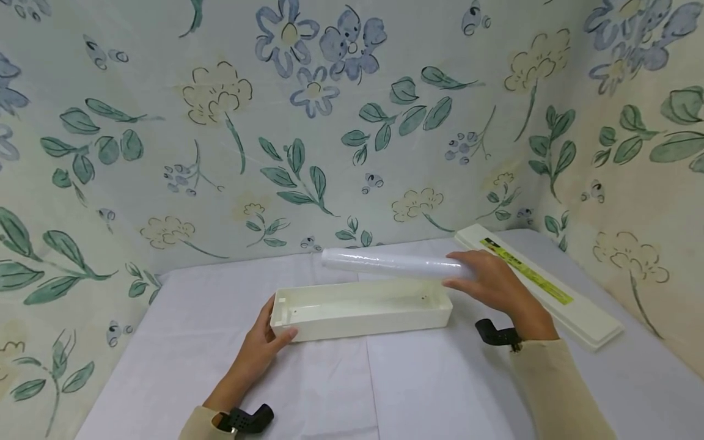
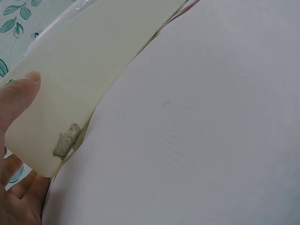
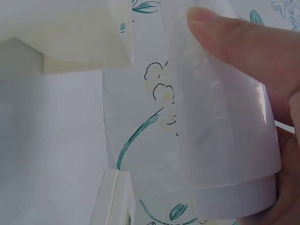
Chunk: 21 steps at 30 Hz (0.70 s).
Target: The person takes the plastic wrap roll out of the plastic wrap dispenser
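My right hand (image 1: 489,281) grips the right end of a roll of plastic wrap (image 1: 385,261), glossy and whitish, with a core edge showing at its end. Thumb and fingers lie on either side of the roll (image 3: 225,122) in the right wrist view. The roll is held lengthwise just behind and above a long cream dispenser box (image 1: 363,324), whose open top faces up. At the box's left end, my left hand (image 1: 258,348) holds it, thumb on the front wall and fingers behind the corner. A grey smudged patch marks the box wall (image 2: 93,56) in the left wrist view.
A long cream lid (image 1: 583,318) with a yellow-green label (image 1: 528,272) lies slanted at the right, beyond my right wrist. White cloth covers the table (image 1: 308,391). Flower-patterned curtains (image 1: 330,165) hang along the back and right side.
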{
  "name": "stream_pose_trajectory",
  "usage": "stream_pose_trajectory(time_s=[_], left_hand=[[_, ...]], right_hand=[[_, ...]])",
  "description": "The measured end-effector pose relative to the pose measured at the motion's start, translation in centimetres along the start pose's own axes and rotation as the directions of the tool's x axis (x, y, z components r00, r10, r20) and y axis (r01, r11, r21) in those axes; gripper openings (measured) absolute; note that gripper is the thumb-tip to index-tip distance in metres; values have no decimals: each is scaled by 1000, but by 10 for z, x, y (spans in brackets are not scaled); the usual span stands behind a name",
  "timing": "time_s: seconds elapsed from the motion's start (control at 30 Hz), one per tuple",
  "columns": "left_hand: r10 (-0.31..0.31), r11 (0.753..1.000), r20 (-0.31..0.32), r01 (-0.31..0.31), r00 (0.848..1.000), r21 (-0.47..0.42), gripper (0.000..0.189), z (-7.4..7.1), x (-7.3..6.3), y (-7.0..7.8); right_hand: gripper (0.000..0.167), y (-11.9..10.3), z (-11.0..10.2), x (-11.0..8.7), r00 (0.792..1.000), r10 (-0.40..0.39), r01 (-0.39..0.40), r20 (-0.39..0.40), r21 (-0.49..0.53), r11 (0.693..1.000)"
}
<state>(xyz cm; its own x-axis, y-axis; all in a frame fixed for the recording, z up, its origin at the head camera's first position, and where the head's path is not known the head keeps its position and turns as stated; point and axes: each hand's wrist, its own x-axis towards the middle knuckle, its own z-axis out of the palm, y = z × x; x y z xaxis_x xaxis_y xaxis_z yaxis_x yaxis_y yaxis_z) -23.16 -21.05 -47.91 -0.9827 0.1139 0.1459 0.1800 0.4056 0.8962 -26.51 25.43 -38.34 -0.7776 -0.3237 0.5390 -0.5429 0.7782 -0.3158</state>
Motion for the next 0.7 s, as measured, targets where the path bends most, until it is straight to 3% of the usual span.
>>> stream_pose_trajectory(time_s=[0.33, 0.7], left_hand=[[-2, 1000, 0, 2, 1000, 7, 91, 1, 0, -1], [11, 1000, 14, -11, 1000, 3, 88, -1, 0, 0]], right_hand=[[54, 2, 0, -3, 999, 40, -40, 13, 10, 999], [53, 6, -2, 0, 999, -20, 19, -33, -32, 999]])
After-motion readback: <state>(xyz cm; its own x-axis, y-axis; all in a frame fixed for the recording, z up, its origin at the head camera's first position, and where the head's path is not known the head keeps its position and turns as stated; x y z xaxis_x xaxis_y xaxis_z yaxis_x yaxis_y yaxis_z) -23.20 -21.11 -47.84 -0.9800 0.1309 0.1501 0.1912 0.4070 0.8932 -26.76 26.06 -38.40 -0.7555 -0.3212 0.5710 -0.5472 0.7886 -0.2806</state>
